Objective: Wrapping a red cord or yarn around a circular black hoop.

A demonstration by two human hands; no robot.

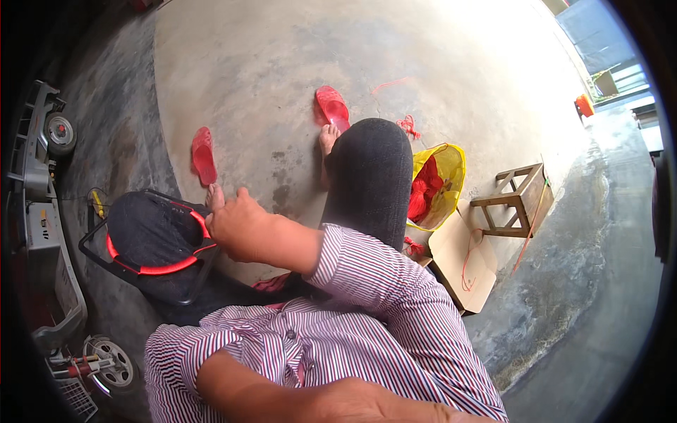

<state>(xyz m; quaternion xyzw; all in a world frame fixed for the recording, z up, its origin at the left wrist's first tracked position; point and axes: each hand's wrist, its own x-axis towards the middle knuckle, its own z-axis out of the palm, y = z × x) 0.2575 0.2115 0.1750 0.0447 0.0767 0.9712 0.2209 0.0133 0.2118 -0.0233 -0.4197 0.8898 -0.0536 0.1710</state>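
A black metal frame, its curved inner bar wound with red cord, rests around my bent left knee. My right hand reaches across to the left and lies against the wound bar. Its fingers are curled closed, and what they hold is hidden behind the hand. My left forearm crosses low over my striped shirt toward the right. At the lower edge my left hand is partly cut off, so its fingers do not show.
Right of my right knee stands a yellow bag holding red cord. Beside it are an opened cardboard box and a small wooden stool. Red slippers lie ahead on concrete. A wheeled vehicle stands left.
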